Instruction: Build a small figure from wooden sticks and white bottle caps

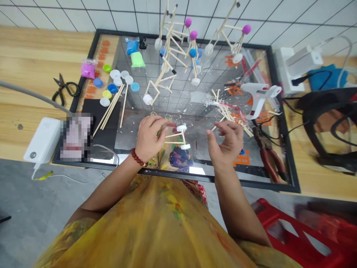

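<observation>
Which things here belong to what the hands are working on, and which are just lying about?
In use:
left hand, at the stick frame
white caps on that frame
right hand, empty, beside it

Lying about:
glue gun
loose sticks
scissors
pliers
power bank

The left hand [149,138] hides what it pinches, and pixelation blurs one object [76,137] at the black-framed tray's [237,181] near corner.
</observation>
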### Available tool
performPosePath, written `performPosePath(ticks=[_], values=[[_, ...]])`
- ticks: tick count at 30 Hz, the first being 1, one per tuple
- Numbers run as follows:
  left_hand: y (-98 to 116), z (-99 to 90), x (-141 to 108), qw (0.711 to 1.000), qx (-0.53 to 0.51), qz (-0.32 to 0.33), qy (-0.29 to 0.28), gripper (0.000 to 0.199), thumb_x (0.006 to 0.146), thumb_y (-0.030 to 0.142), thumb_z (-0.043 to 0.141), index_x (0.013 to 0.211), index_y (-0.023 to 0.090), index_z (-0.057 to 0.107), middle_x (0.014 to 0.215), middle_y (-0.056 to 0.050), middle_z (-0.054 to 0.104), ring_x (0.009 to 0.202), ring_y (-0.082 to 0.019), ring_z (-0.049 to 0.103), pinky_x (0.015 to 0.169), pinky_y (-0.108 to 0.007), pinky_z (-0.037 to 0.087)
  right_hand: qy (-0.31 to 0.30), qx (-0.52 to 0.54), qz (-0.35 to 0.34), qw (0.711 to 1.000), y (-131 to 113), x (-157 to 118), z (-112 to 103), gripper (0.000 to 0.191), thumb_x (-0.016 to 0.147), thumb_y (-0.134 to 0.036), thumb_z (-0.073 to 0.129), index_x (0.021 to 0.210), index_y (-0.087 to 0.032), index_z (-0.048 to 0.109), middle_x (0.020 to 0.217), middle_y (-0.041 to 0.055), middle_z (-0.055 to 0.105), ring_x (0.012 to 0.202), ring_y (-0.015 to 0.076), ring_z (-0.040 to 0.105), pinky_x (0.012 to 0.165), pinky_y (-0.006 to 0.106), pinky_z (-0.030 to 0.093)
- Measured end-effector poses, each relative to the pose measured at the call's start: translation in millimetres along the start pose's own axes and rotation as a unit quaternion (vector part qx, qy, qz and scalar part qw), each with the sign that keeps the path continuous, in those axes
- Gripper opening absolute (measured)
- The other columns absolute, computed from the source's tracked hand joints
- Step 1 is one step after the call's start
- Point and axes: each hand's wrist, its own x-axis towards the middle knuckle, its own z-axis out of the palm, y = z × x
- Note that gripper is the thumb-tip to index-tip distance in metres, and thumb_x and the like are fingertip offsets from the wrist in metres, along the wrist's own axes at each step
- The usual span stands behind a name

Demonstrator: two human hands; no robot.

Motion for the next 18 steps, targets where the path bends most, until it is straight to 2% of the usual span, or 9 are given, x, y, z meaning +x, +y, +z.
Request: performPosePath(ticks=[3, 6, 8, 9, 11, 14, 16, 18], values=[[0.0, -0.2, 1.3, 0.999, 0.000, 0.006, 0.033, 0.024, 0.094, 0.024, 0.052, 0.112, 0.021, 0.067, 0.112, -0.009, 0.068, 0.109, -0.022, 0.062, 0.100, -0.039, 0.049, 0.058, 0.055, 0.006, 0.997, 4.1, 1.5, 3.0, 0.029, 0.085, -0.039, 0.072, 0.111, -0.027, 0.068, 0.115, 0.0085, 0.059, 0.083, 0.0187, 0.064, 0.079, 0.041, 0.057], [-0.8, -0.3, 1.6, 0.998, 0.004, 0.013, 0.057, 0.023, 0.094, 0.024, 0.053, 0.112, 0.020, 0.067, 0.112, -0.009, 0.067, 0.109, -0.022, 0.062, 0.100, -0.039, 0.049, 0.078, 0.076, 0.057, 0.992, 7.7, -0.1, 2.9, 0.027, 0.086, -0.044, 0.070, 0.105, -0.025, 0.066, 0.107, 0.0066, 0.060, 0.068, 0.0149, 0.060, 0.062, 0.036, 0.056], [-1.7, -0.6, 1.9, 0.997, 0.008, 0.014, 0.070, 0.023, 0.094, 0.024, 0.053, 0.112, 0.019, 0.067, 0.112, -0.010, 0.067, 0.108, -0.023, 0.063, 0.100, -0.039, 0.050, 0.077, 0.065, 0.071, 0.992, 8.2, -0.8, 2.1, 0.024, 0.089, -0.044, 0.065, 0.101, -0.024, 0.066, 0.100, 0.0058, 0.062, 0.065, 0.0146, 0.058, 0.058, 0.034, 0.054], [-2.3, -0.7, 2.1, 0.997, 0.011, 0.016, 0.077, 0.023, 0.094, 0.024, 0.053, 0.112, 0.019, 0.067, 0.113, -0.010, 0.067, 0.108, -0.023, 0.063, 0.100, -0.039, 0.050, 0.074, 0.057, 0.063, 0.994, 7.7, -0.4, 1.7, 0.023, 0.091, -0.043, 0.063, 0.102, -0.024, 0.066, 0.100, 0.0064, 0.063, 0.068, 0.0158, 0.059, 0.061, 0.035, 0.054], [-3.8, -0.7, 3.0, 0.995, 0.022, 0.024, 0.093, 0.024, 0.093, 0.023, 0.054, 0.113, 0.019, 0.066, 0.113, -0.010, 0.066, 0.109, -0.023, 0.063, 0.100, -0.040, 0.051, 0.058, 0.033, 0.010, 0.998, 5.4, 1.6, 1.6, 0.026, 0.090, -0.040, 0.063, 0.110, -0.023, 0.066, 0.110, 0.0099, 0.063, 0.089, 0.0220, 0.065, 0.077, 0.041, 0.057], [-7.0, -0.6, 4.9, 0.991, 0.033, 0.041, 0.121, 0.026, 0.092, 0.022, 0.056, 0.116, 0.019, 0.064, 0.115, -0.011, 0.064, 0.111, -0.024, 0.062, 0.101, -0.041, 0.051, 0.025, -0.005, -0.079, 0.997, -0.2, 4.9, 2.4, 0.044, 0.085, -0.039, 0.070, 0.125, -0.024, 0.060, 0.131, 0.0148, 0.057, 0.124, 0.0323, 0.057, 0.104, 0.055, 0.047], [-9.2, -0.6, 6.1, 0.988, 0.033, 0.047, 0.141, 0.030, 0.090, 0.019, 0.057, 0.120, 0.018, 0.062, 0.118, -0.012, 0.062, 0.115, -0.025, 0.060, 0.102, -0.042, 0.051, 0.010, -0.011, -0.099, 0.995, -4.2, 5.2, 3.3, 0.045, 0.085, -0.038, 0.071, 0.126, -0.025, 0.059, 0.134, 0.0149, 0.057, 0.130, 0.0333, 0.053, 0.111, 0.058, 0.041], [-11.2, -0.1, 6.9, 0.986, 0.031, 0.047, 0.159, 0.037, 0.088, 0.017, 0.059, 0.124, 0.018, 0.059, 0.121, -0.013, 0.060, 0.119, -0.026, 0.059, 0.104, -0.042, 0.050, -0.005, 0.009, -0.097, 0.995, -8.2, 4.6, 4.9, 0.037, 0.087, -0.037, 0.068, 0.121, -0.025, 0.062, 0.131, 0.0138, 0.061, 0.126, 0.0311, 0.057, 0.109, 0.056, 0.043]])
